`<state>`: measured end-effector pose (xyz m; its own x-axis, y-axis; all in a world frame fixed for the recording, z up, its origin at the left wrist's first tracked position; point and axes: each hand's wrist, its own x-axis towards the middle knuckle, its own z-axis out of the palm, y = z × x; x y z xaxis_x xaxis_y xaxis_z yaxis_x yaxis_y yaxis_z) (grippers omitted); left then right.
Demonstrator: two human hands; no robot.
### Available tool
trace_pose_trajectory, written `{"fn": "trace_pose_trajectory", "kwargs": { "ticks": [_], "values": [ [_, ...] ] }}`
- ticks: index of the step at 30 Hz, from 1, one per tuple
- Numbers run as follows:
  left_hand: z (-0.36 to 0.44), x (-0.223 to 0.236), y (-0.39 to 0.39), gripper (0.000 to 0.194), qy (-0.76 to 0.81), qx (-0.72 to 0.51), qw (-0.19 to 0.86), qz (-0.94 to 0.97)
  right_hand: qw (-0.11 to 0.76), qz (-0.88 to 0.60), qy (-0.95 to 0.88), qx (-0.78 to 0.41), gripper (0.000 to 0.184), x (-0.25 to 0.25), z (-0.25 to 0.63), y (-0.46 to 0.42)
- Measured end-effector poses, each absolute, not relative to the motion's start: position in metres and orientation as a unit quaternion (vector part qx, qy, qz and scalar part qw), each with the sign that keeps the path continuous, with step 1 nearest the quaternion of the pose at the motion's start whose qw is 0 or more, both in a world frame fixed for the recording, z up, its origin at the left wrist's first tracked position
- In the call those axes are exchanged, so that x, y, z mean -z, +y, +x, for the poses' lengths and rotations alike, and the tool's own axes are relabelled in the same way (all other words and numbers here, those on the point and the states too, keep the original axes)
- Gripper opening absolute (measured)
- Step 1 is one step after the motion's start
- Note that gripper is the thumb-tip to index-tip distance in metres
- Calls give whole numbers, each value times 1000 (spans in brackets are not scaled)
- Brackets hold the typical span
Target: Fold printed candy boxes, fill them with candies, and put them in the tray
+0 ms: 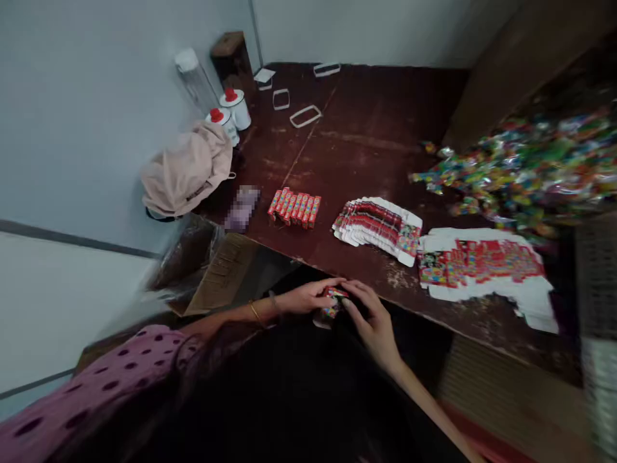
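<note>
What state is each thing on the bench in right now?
small carton: held by both hands, partly folded
left hand: fingers on the carton
right hand: fingers on the carton
finished red boxes: closed, lined in a row
flat cartons: unfolded, fanned
printed sheets: flat, piled
wrapped candies: loose heap
white bottles: capped, upright

Dim, flat indoor light; soft blur throughout, smeared and stretched edges.

Small packing workshop: flat printed cartons [378, 226], filled red boxes [295, 207], wrapped sweets [530, 164]
</note>
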<state>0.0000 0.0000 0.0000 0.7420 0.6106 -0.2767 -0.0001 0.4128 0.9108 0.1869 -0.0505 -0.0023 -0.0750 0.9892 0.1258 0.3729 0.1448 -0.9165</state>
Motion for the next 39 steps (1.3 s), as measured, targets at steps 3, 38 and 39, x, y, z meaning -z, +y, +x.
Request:
{"fn": "trace_pose_trajectory", "kwargs": {
  "ticks": [3,38,39],
  "values": [
    [3,5,-3,61,295,-154,806,490,389,-520,-665,-369,19,-1,193,-41],
    [-10,-10,-15,25,431,-328,665,514,350,-566,-554,-501,27,-8,180,-43],
    [-10,-11,-14,25,429,-328,669,509,351,-567,-553,-500,27,-8,179,-44]
  ]
}}
